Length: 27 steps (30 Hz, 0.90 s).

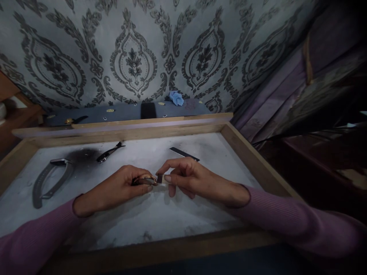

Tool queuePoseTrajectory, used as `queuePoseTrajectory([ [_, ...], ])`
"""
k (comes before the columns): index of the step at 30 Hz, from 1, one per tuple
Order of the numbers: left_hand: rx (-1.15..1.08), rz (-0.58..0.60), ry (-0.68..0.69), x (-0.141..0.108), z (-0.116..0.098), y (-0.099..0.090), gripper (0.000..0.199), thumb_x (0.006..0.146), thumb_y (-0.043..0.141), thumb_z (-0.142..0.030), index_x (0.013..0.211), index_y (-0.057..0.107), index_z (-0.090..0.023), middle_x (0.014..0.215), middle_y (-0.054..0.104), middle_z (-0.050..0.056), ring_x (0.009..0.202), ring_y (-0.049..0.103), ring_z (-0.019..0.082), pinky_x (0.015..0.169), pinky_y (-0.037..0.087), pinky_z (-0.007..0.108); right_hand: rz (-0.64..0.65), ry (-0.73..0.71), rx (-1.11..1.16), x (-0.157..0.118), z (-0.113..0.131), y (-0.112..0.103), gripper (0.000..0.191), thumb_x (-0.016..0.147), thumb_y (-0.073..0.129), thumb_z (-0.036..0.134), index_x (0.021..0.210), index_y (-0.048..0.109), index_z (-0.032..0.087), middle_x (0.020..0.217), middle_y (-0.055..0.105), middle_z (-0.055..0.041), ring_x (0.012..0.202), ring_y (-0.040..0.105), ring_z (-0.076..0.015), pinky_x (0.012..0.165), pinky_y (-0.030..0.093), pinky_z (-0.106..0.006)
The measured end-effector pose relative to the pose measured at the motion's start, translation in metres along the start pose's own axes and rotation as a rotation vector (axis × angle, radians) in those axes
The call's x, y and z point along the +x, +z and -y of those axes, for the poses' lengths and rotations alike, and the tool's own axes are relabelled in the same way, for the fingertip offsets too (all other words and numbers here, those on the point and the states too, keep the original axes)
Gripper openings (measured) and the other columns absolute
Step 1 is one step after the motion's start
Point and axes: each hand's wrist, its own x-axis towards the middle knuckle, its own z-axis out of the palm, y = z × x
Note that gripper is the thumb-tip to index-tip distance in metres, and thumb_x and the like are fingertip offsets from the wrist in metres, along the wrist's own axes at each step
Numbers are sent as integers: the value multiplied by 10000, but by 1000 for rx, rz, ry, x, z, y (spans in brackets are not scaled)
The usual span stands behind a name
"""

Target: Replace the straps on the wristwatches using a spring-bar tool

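Observation:
Over the middle of the white tray (123, 225), my left hand (122, 187) is closed around a watch case (147, 180) with a gold-coloured rim, thumb in front and fingers behind. My right hand (189, 177) pinches a short strip (159, 178), dark at one end and pale at the other, between thumb and index finger. The strip's dark end meets the case's right edge; whether it is joined there I cannot tell. Behind my right hand lies a flat dark band (184, 153), partly hidden by the fingers.
At the left of the tray lies a watch with a grey strap (38, 187). A slim black object (110, 152) with a shiny end lies farther back. Wooden sides (243, 164) edge the tray. Beyond, a crumpled blue cloth (176, 98) and a black rectangle (148, 110) rest on a blue surface.

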Motion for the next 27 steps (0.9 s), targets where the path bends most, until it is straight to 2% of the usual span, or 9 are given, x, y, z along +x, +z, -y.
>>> queuePoseTrajectory([
  [27,2,6,-2,-1,1,0,200,847,509,-267,674,480,-169,604,286,-69,562,255,91,520,216,245,9,-23,11,2,-4,-2,151,890,519,166,981,626,111,579,637,9,340,355,-25,340,282,-142],
])
